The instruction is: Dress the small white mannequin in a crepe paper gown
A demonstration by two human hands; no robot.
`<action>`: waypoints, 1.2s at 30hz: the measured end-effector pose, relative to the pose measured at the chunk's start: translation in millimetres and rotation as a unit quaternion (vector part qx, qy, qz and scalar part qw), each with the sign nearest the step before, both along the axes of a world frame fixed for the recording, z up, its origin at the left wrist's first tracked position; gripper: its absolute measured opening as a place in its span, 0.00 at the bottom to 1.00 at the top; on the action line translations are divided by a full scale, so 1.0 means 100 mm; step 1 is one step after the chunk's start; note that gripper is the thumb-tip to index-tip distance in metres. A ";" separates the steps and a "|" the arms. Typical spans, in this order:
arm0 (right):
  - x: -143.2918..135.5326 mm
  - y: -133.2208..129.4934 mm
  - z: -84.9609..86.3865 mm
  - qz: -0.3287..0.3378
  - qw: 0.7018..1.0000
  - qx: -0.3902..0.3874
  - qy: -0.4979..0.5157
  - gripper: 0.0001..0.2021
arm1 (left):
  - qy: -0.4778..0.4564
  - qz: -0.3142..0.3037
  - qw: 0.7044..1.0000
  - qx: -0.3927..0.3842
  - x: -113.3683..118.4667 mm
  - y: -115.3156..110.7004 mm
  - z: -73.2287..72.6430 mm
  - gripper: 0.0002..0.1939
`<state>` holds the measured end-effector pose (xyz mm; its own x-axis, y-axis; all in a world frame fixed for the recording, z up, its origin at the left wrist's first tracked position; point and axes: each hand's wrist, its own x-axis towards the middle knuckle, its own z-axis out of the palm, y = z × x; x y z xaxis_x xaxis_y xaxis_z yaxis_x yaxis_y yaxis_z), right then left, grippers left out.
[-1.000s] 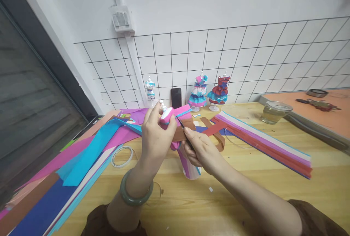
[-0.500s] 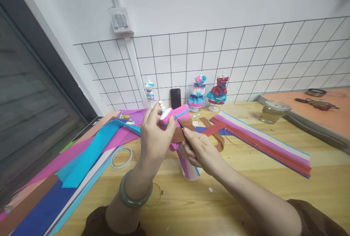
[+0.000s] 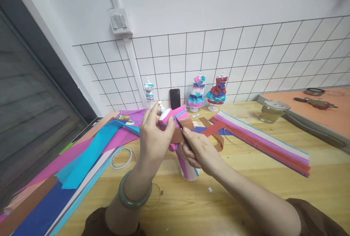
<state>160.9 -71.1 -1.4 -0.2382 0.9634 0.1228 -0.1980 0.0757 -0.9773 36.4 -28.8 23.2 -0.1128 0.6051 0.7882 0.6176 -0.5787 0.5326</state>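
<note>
So the little dress form (image 3: 164,115) in pink and white is up off the bench (image 3: 235,199), tipped over in the left hand (image 3: 157,132), which has it pinched between thumb and fingers. Right hand (image 3: 199,150) is closed around a slim dark tool (image 3: 182,131), its point right by the thin blue strip (image 3: 179,113) on the pink paper (image 3: 176,109) — can't tell if it's actually touching. Brown paper (image 3: 188,125) sits just below that, and under the hands there's a striped pink-and-white piece (image 3: 188,166), mostly hidden up top.

Left of all this: a ring of tape (image 3: 120,166) and a spread of long crepe-looking strips (image 3: 90,159). On the right, more layered strips (image 3: 262,145) and a lidded clear tub (image 3: 273,114). Along the tiled wall (image 3: 197,44) there's a dark phone (image 3: 175,98) propped upright — plus three dressed figures (image 3: 196,95) standing beside it.
</note>
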 end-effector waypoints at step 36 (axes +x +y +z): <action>0.01 0.00 0.01 -0.025 0.999 0.017 -0.031 0.26 | 0.015 -0.012 1.000 -0.014 -0.01 -0.05 0.02 0.23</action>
<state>162.4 -71.5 -0.4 -0.1972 0.9699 0.1430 -0.1330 0.1180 -0.9841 35.8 -34.0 25.6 -0.0745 0.6286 0.7741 0.6188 -0.5796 0.5302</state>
